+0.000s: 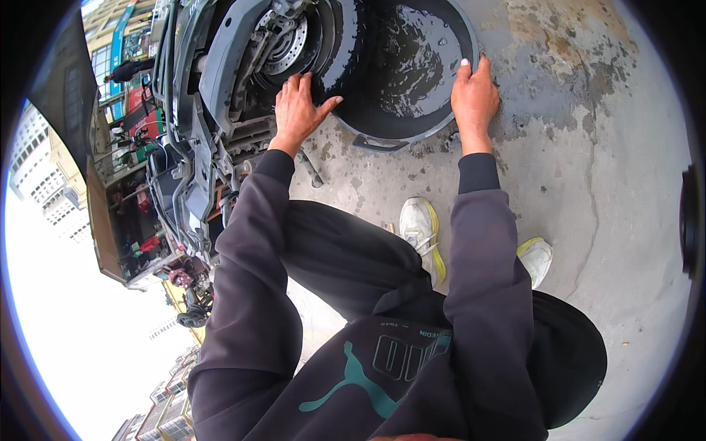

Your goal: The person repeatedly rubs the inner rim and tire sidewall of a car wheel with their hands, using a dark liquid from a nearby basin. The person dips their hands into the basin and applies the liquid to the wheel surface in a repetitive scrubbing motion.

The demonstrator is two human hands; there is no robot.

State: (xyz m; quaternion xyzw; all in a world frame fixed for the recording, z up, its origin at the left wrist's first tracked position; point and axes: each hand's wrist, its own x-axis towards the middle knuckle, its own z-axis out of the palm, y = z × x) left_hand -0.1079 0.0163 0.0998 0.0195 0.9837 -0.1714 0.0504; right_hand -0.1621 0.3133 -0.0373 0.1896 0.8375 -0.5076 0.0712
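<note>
A round black basin point(465, 31) holding dark, rippling water point(415, 62) stands on the ground ahead. My right hand point(473, 101) grips its right rim, thumb on top and the other fingers outside. To the left, the wet black tyre point(334, 62) of a scooter reaches over the basin's left side. My left hand point(300, 112) lies against the tyre and wheel edge, fingers stretched and thumb spread wide, with nothing held. A metal brake disc point(290, 48) shows inside the wheel. Part of the tyre's lower side is hidden behind the basin and my fingers.
The grey scooter body point(228, 66) fills the upper left, with frame tubes beside it. Wet patches and a long crack point(592, 162) mark the concrete floor. My shoes point(421, 228) are just below the basin. A person point(131, 70) and buildings appear farther left.
</note>
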